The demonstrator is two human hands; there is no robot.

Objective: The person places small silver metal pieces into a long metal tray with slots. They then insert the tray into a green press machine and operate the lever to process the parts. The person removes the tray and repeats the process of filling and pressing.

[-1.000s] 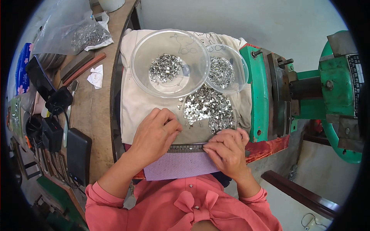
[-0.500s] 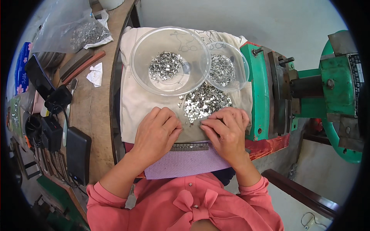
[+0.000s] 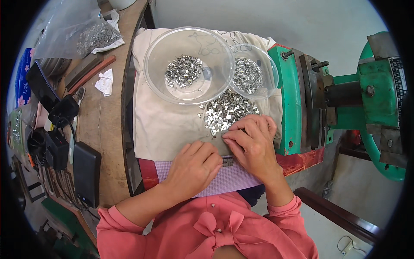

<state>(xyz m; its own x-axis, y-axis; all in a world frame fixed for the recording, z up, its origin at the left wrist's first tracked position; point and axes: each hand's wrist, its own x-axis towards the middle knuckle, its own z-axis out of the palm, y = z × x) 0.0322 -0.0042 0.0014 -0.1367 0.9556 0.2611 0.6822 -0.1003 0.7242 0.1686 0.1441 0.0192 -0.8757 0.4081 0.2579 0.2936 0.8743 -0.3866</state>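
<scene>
My right hand [image 3: 254,144] is at the near edge of a heap of small shiny metal pieces [image 3: 220,118], thumb and forefinger pinched together. Whatever is between those fingertips is too small to make out. Over a narrow dark slotted metal strip [image 3: 227,162] is my left hand [image 3: 196,166], its fingers bent and pressed together; it covers most of the strip, and its fingertips are hidden. Under the strip lies a purple textured mat [image 3: 224,183]. Behind the heap stand a large clear plastic bowl [image 3: 151,88] with metal bits and a smaller clear tub [image 3: 272,71] holding thin pin-like parts.
A beige cloth [image 3: 159,129] covers the work surface. Close on the right stands a green machine [image 3: 286,125] with a handwheel [image 3: 379,159]. On the wooden table [image 3: 110,142] at left are a black power bank [image 3: 87,172], a phone [image 3: 42,86] and a plastic bag of metal parts [image 3: 97,39].
My left hand has moved right and toward me, now covering most of the slotted strip. My right hand stays pinched by the heap, barely shifted. The whole view has shifted slightly.
</scene>
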